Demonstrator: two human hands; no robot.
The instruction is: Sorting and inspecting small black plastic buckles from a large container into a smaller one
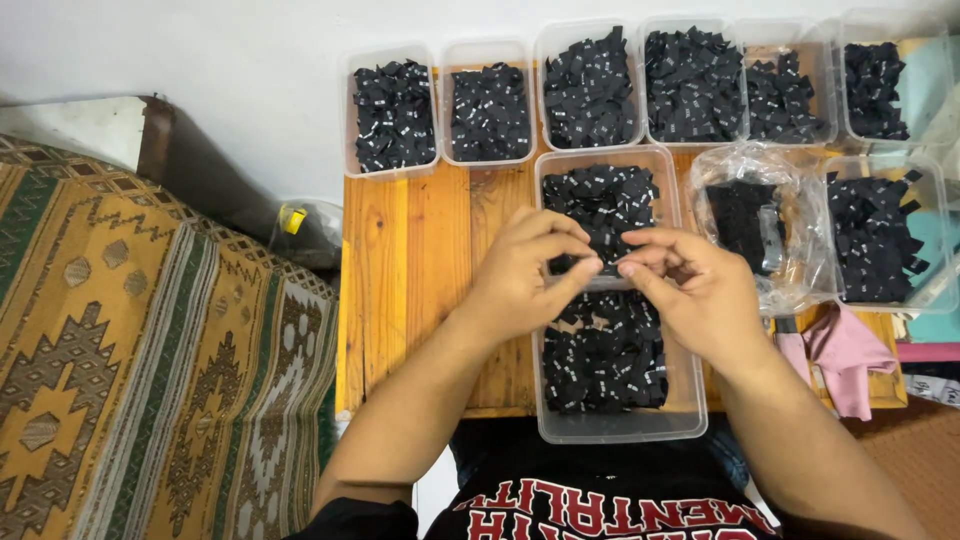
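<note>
While both sets of fingers [590,265] pinch together on a small black woven label [610,262], the left hand [525,275] and right hand [690,285] hover over two clear plastic tubs [620,425] of such labels on the wooden worktop [420,260]. Sorting seems in hand; next likely needs dropping it into the right tub.

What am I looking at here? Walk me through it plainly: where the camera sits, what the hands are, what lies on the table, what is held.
There is one picture, taken by a camera worn on a person's head, looking down. No machine is involved; these are the person's own bare hands. The left hand and right hand meet at the fingertips, pinching a small black fabric label between them. Below them on the wooden table are two clear plastic tubs of the same black labels, the near tub and the one behind it. A row of similar filled tubs lines the back edge. To the right lie a clear plastic bag and a pink cloth. A patterned rug lies at left.
</note>
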